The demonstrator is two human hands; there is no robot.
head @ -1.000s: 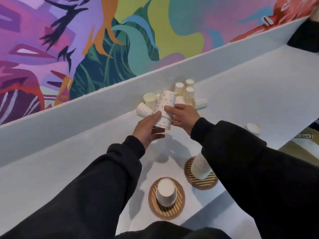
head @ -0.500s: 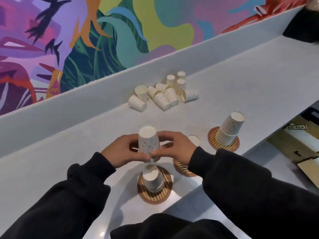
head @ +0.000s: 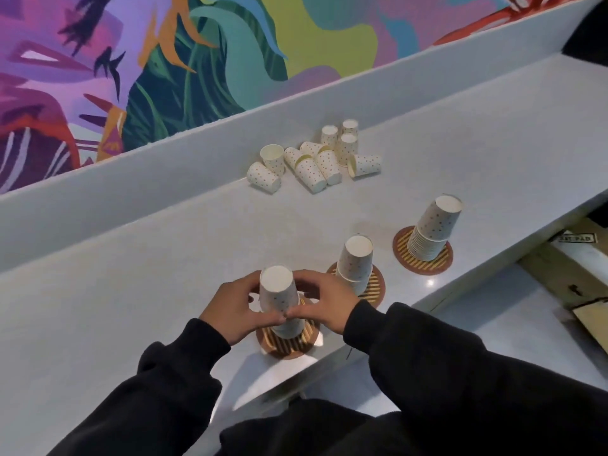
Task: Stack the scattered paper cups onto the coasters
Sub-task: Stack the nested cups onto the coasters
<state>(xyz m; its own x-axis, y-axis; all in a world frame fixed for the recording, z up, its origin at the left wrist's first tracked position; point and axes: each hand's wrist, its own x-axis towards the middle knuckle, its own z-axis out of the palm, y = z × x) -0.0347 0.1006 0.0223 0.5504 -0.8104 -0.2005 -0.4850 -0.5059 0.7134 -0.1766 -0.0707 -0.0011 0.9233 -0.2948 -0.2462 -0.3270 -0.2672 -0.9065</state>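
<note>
My left hand [head: 235, 307] and my right hand [head: 324, 302] both hold an upside-down dotted paper cup [head: 278, 291] pressed onto the cup stack on the nearest striped coaster [head: 289, 343]. A second upside-down stack [head: 357, 261] stands on the middle coaster [head: 375, 287]. A taller stack [head: 434, 228] sits on the right coaster [head: 424, 261]. Several scattered dotted cups [head: 316, 159] lie and stand near the white back ledge, beyond my hands.
The white counter [head: 131, 274] has a raised back ledge [head: 164, 179] under a colourful mural. Its front edge drops off right of the coasters, with brown boxes [head: 579, 264] on the floor below. A dark object [head: 589, 37] sits at the far right end.
Both hands carried one cup from the scattered pile back to the nearest coaster and lowered it onto the stack there. The view shifted so all three coasters show.
</note>
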